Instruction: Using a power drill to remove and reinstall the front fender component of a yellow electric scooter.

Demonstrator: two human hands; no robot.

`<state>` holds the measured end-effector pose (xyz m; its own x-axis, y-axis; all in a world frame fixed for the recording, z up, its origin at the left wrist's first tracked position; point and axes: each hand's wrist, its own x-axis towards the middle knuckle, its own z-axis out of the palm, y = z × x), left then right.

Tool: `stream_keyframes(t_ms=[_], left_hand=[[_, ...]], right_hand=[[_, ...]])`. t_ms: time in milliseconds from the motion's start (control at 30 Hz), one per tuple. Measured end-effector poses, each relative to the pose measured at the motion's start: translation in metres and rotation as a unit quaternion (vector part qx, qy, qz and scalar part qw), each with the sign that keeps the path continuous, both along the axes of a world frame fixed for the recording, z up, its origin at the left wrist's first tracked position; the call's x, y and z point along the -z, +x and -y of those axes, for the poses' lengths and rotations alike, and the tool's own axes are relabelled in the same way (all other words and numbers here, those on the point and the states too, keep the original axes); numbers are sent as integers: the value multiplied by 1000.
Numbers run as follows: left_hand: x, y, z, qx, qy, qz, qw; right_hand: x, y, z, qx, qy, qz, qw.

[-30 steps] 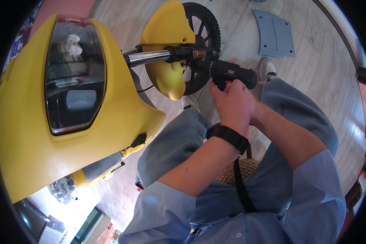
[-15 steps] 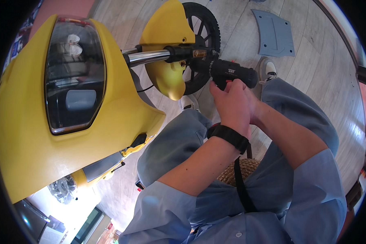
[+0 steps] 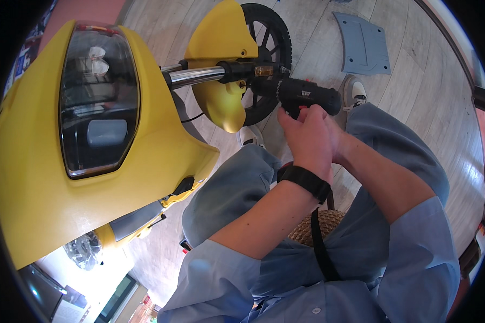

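Observation:
A black cordless drill (image 3: 312, 97) lies level with its nose pointing left, at the lower half of the yellow front fender (image 3: 221, 107). My left hand (image 3: 306, 132), a black band on its wrist, is wrapped around the drill's handle beside a small red part. My right hand (image 3: 337, 134) is closed at the same grip, mostly hidden by the left. The drill's tip meets the fender near a fixing hole by the chrome fork tube (image 3: 196, 76). Behind the fender is the black spoked wheel (image 3: 275, 40), partly covered by the drill.
The scooter's yellow front body (image 3: 172, 134) with its clear headlight cover (image 3: 99, 102) fills the left. A grey plastic panel (image 3: 362, 43) lies on the wood-look floor at upper right. My shoes (image 3: 354, 90) stand near the wheel. Under me is a woven seat (image 3: 302, 229).

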<state>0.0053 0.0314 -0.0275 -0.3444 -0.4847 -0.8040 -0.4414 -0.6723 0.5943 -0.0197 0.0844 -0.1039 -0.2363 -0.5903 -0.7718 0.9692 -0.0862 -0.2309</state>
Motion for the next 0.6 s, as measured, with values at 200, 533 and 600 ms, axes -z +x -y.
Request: stream_keyframes(t_ms=[200, 533, 600], left_hand=[[-8, -1, 1, -20, 34, -17, 999], [-4, 0, 2, -11, 26, -5, 1000], [-5, -1, 0, -6, 26, -3, 1000]], right_hand=[[1, -1, -6, -44, 0, -54, 998], [-9, 0, -2, -33, -12, -5, 999], [2, 2, -2, 2, -17, 11, 1000]])
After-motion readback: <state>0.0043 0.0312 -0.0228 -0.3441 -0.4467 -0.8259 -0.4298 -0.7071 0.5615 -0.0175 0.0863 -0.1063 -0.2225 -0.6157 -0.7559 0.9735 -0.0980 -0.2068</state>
